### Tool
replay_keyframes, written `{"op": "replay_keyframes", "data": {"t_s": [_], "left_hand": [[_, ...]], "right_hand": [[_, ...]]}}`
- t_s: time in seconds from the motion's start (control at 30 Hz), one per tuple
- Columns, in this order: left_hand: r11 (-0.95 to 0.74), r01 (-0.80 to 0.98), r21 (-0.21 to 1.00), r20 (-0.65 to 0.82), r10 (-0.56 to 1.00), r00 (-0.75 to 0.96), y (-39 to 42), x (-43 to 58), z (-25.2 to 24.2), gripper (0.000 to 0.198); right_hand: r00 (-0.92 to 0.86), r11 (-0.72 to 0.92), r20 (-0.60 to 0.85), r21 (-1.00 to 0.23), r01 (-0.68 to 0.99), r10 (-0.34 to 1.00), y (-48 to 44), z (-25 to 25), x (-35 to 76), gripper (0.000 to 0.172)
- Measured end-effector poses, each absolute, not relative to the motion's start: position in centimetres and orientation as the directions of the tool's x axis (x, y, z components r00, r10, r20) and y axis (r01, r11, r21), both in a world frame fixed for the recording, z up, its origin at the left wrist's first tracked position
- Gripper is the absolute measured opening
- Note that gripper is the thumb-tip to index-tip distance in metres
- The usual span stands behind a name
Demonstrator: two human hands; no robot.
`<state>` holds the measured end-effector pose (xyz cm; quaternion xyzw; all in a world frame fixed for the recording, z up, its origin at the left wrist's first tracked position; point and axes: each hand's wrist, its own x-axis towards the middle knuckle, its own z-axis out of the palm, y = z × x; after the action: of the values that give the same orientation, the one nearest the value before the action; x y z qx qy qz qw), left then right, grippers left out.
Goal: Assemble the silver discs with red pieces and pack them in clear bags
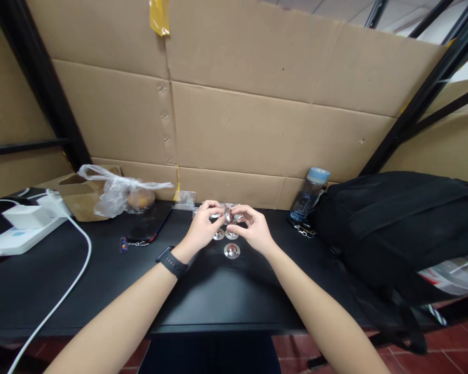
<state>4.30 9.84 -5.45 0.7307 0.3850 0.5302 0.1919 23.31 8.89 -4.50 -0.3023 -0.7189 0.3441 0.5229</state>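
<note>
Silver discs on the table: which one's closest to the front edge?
The lone disc with a red spot at its centre. The other two discs lie side by side farther back, between the left hand and right hand holding a metal piece.

The light in here is soft and even, falling from above, and fairly bright. The cardboard wall [257, 130] is lit flat, with hardly a shadow on it. The black desk [218, 296] carries a dull grey sheen across its middle. The metal piece [229, 215] pinched between the left hand [203, 228] and the right hand [253, 229] gives small glints, as does the plastic bag [113, 195]. The backpack [393, 223] is so dark its folds nearly vanish. The top right corner is washed out white. The black posts [39, 83] lean outward and straight edges bow; the corners look slightly soft.
</note>
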Motion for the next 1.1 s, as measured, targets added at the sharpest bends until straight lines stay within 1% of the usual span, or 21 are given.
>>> {"op": "replay_keyframes", "data": {"t_s": [0.1, 0.17, 0.27, 0.37, 0.47, 0.57, 0.67, 0.93, 1.0, 1.1], "left_hand": [[-0.64, 0.314, 0.701, 0.63, 0.762, 0.147, 9.7, 4.5, -5.6, 0.014], [-0.643, 0.319, 0.696, 0.636, 0.759, 0.141, 9.5, 4.6, -5.7, 0.014], [-0.638, 0.405, 0.655, 0.658, 0.745, 0.108, 9.1, 4.8, -5.6, 0.011], [-0.617, 0.54, 0.572, 0.692, 0.717, 0.087, 8.7, 4.9, -5.4, 0.009], [-0.612, 0.593, 0.523, 0.712, 0.696, 0.091, 8.6, 4.8, -5.3, 0.009], [-0.617, 0.591, 0.521, 0.712, 0.695, 0.098, 8.7, 4.7, -5.3, 0.008], [-0.621, 0.597, 0.508, 0.713, 0.692, 0.113, 8.7, 4.9, -5.5, 0.008], [-0.7, 0.553, 0.452, 0.731, 0.646, 0.22, 8.7, 5.2, -6.0, 0.008], [-0.711, 0.514, 0.481, 0.728, 0.65, 0.218, 8.9, 5.0, -5.8, 0.013], [-0.743, 0.399, 0.537, 0.718, 0.651, 0.246, 9.0, 4.6, -5.4, 0.02]], "right_hand": [[-0.268, 0.561, 0.535, -0.827, 0.024, 0.801, 8.7, -4.4, 23.2, 0.044], [-0.269, 0.551, 0.529, -0.835, 0.007, 0.805, 8.7, -4.5, 23.1, 0.044], [-0.25, 0.538, 0.52, -0.843, 0.006, 0.817, 8.7, -4.8, 23.0, 0.042], [-0.227, 0.515, 0.504, -0.857, -0.009, 0.833, 8.9, -5.0, 22.9, 0.041], [-0.255, 0.519, 0.501, -0.855, 0.003, 0.827, 9.2, -5.1, 23.4, 0.037], [-0.288, 0.552, 0.511, -0.83, 0.079, 0.81, 9.7, -5.0, 24.2, 0.03], [-0.311, 0.565, 0.506, -0.814, 0.135, 0.804, 10.0, -4.9, 24.8, 0.027], [-0.341, 0.538, 0.464, -0.826, 0.167, 0.818, 10.3, -5.5, 25.0, 0.019], [-0.345, 0.545, 0.462, -0.814, 0.2, 0.817, 10.4, -5.5, 25.1, 0.015], [-0.368, 0.579, 0.47, -0.764, 0.286, 0.802, 10.5, -5.3, 25.3, 0.009]]}}
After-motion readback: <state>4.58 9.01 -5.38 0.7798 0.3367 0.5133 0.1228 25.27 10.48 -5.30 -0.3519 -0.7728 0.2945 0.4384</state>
